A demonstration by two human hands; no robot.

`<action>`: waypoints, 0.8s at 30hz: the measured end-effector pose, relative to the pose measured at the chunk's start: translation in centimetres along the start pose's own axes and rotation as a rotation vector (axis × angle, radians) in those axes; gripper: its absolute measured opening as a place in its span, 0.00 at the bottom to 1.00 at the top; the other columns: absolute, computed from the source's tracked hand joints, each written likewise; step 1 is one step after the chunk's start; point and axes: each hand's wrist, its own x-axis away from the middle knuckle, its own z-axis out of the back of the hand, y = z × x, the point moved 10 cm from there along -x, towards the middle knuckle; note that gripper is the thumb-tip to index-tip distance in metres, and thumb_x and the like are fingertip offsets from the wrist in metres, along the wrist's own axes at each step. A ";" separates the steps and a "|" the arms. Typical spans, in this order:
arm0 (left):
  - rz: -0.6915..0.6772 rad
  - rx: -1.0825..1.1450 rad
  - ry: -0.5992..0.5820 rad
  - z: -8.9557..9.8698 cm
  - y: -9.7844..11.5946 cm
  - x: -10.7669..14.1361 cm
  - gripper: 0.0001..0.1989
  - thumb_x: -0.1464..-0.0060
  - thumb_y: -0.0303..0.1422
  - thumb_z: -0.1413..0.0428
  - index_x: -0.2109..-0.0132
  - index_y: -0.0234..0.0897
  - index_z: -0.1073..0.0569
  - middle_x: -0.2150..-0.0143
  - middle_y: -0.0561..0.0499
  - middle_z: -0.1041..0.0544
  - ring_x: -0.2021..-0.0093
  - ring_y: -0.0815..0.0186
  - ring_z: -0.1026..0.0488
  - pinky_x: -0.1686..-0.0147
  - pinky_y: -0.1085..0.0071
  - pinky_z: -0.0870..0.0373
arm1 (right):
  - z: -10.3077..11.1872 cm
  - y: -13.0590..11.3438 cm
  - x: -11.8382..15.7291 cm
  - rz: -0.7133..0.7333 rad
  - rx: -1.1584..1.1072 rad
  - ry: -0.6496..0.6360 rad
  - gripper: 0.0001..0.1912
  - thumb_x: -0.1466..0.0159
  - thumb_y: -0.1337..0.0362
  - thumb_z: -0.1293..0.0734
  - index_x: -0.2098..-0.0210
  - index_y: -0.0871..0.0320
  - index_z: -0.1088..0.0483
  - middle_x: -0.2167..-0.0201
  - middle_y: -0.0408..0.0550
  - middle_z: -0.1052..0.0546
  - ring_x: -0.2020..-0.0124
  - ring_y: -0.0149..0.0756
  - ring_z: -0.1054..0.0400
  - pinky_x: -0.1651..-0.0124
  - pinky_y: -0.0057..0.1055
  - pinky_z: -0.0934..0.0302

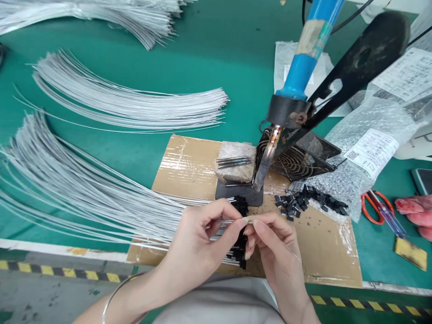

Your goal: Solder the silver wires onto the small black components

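Wire (227, 221) lies pinched in the closed fingers of the left hand (200, 245), above the cardboard (324, 252). The fingers of the right hand (278, 247) are closed at the left fingertips; what they grip is hidden. Black pieces (292, 204) lie near the soldering iron (266, 162).

A green surface (243, 63) carries a flat brown cardboard sheet (324, 256) at its near edge. Behind the cardboard and to its left lie two bundles of pale grey strands, a curved middle bundle (131, 101) and a far bundle (97, 9). A near bundle (84, 184) reaches from the surface onto the cardboard. To the cardboard's right are clear bubble-wrap bags (374, 121), orange-handled scissors (367, 215), crumpled pink material (416, 212) and a stained yellow pad (411, 253).
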 end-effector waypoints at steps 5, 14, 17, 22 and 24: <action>-0.053 -0.024 0.059 0.0 0.1 0.2 0.10 0.38 0.31 0.43 0.68 0.36 0.22 0.77 0.53 0.25 0.78 0.70 0.35 0.79 0.73 0.41 | -0.1 0.1 -0.1 0.010 -0.035 0.004 0.04 0.35 0.61 0.24 0.65 0.52 0.15 0.71 0.41 0.16 0.78 0.24 0.25 0.73 0.17 0.26; -0.126 0.029 0.200 0.0 0.1 0.6 0.09 0.39 0.28 0.43 0.69 0.36 0.24 0.79 0.55 0.27 0.81 0.72 0.36 0.82 0.75 0.40 | -0.3 -0.4 -0.1 0.074 -0.110 0.088 0.04 0.40 0.61 0.20 0.68 0.54 0.15 0.74 0.40 0.15 0.80 0.22 0.26 0.75 0.14 0.28; -0.116 0.061 0.201 -0.1 0.1 0.5 0.09 0.39 0.28 0.43 0.69 0.36 0.24 0.79 0.56 0.27 0.81 0.72 0.37 0.82 0.76 0.40 | -0.1 -0.5 -0.1 0.096 -0.101 0.097 0.04 0.40 0.61 0.21 0.67 0.53 0.15 0.74 0.40 0.15 0.79 0.23 0.26 0.75 0.14 0.28; -0.093 0.112 0.187 -0.1 0.0 0.4 0.09 0.39 0.29 0.42 0.69 0.37 0.23 0.77 0.55 0.25 0.80 0.72 0.36 0.81 0.76 0.41 | 0.0 -0.1 -0.1 0.066 -0.058 0.051 0.05 0.35 0.60 0.24 0.63 0.52 0.15 0.69 0.42 0.14 0.74 0.23 0.24 0.69 0.15 0.26; -0.086 0.118 0.186 0.0 0.0 0.3 0.09 0.39 0.30 0.42 0.68 0.37 0.23 0.77 0.55 0.26 0.79 0.72 0.36 0.81 0.76 0.42 | 0.1 -0.2 -0.1 0.064 -0.039 0.036 0.07 0.33 0.58 0.25 0.61 0.52 0.15 0.67 0.43 0.14 0.73 0.24 0.24 0.67 0.17 0.25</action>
